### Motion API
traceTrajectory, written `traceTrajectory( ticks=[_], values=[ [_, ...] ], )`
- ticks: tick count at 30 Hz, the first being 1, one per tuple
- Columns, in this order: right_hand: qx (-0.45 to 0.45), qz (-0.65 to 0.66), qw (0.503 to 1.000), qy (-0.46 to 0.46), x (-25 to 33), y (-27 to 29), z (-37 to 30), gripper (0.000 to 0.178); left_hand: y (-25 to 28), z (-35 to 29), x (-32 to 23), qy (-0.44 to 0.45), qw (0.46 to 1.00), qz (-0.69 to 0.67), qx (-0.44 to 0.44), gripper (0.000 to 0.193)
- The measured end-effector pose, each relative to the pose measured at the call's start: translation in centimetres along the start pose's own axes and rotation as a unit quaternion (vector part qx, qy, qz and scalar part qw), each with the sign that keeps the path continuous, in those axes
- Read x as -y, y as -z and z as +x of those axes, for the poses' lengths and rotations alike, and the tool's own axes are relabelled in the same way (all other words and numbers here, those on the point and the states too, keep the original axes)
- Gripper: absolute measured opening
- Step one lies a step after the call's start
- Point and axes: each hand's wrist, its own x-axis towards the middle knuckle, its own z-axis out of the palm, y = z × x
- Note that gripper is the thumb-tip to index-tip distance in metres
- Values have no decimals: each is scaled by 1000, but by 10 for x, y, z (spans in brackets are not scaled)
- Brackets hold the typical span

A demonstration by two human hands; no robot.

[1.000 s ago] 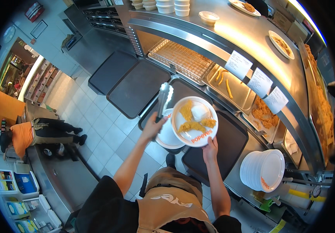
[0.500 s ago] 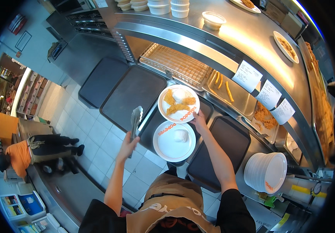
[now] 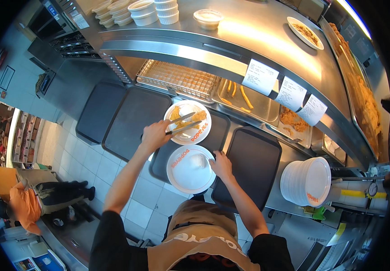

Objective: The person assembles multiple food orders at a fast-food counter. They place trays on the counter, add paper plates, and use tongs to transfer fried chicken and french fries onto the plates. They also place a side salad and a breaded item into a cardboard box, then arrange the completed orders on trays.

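At the farther plate point(image 3: 207, 116), the left hand point(image 3: 156, 135) points tongs point(image 3: 182, 128) rightward.

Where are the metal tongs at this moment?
In the head view, the metal tongs are a little left of the centre, held in the left hand, with their tips over the far plate of fried food.

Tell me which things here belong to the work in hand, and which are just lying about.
Seemingly part of it: tongs, in the left hand; far plate with fried pieces; near plate, right hand at its rim; tray beneath both plates.

Seemingly just lying about: stacked plates; paper slips; round tub.
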Motion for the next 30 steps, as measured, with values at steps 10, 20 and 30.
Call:
traceTrajectory(
  ticks=[10,20,30],
  values=[
    [15,97,995,-14,-15,-1,-41,21,-41,40,-41,-14,993,117,4,32],
    [-30,185,978,-87,-44,38,-106,15,-9,-36,-24,25,999,5,25,40],
    [-109,294,942,-121,-68,81,-169,10,15,-40,32,69,997,-29,-8,39]
  ],
)
